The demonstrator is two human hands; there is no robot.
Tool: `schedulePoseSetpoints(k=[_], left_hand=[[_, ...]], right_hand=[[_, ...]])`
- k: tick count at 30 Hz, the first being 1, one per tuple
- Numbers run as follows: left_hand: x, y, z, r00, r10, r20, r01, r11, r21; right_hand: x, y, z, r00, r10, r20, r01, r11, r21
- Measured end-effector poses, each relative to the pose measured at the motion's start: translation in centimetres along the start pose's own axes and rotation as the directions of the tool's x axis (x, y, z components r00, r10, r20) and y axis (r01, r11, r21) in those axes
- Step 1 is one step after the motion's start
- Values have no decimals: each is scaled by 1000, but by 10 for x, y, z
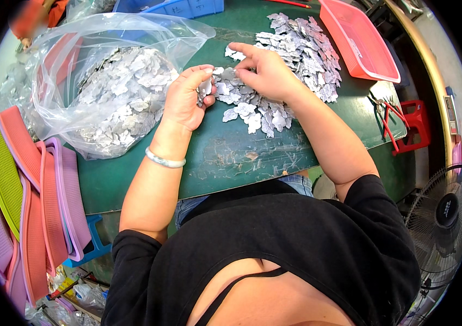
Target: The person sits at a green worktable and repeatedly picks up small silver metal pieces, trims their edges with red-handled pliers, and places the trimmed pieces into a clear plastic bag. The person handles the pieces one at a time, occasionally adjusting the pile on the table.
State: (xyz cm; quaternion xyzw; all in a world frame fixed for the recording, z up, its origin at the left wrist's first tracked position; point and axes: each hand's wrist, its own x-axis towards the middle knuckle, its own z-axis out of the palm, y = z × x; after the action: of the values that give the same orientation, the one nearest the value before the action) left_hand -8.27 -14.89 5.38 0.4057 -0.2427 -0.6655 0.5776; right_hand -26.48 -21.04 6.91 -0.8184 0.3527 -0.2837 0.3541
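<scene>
My left hand [187, 96] is closed around a few small flat silver-grey metal pieces [205, 91], which show between its thumb and curled fingers. Close by on the right, my right hand [268, 71] has its index finger stretched out. Its thumb and middle finger come together at the edge of another irregular metal piece [228, 73]. Beneath and beyond both hands, a loose pile of the same pieces [307, 54] spreads over the green table [231, 163]. More pieces fill a clear plastic bag [187, 39] left of my left hand.
A pink-red plastic tray [358, 46] sits at the far right, with red-handled pliers [387, 117] nearer. Stacked colourful baskets [35, 201] crowd the left edge. A blue bin [187, 8] is at the back, a red stool [417, 127] and fan [445, 212] at right.
</scene>
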Motion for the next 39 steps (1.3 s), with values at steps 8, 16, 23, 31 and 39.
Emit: schedulePoseSetpoints(k=[8, 16, 23, 31, 39], left_hand=[[-5, -1, 9, 1000, -4, -12, 6, 987, 159], [-1, 0, 3, 996, -85, -31, 85, 996, -21], [-1, 4, 5, 986, -159, -40, 142, 949, -281], [-4, 8, 5, 989, -137, 46, 145, 942, -302], [-6, -1, 11, 992, -102, 80, 100, 995, 25]], right_hand=[[1, -4, -4, 992, 100, 74, -119, 940, 319], [0, 6, 2, 961, -271, 61, 276, 905, -324], [-1, -4, -6, 999, 39, -15, -39, 999, 33], [0, -5, -9, 986, 166, 14, -153, 865, 478], [-2, -11, -10, 985, 161, 56, -165, 816, 554]])
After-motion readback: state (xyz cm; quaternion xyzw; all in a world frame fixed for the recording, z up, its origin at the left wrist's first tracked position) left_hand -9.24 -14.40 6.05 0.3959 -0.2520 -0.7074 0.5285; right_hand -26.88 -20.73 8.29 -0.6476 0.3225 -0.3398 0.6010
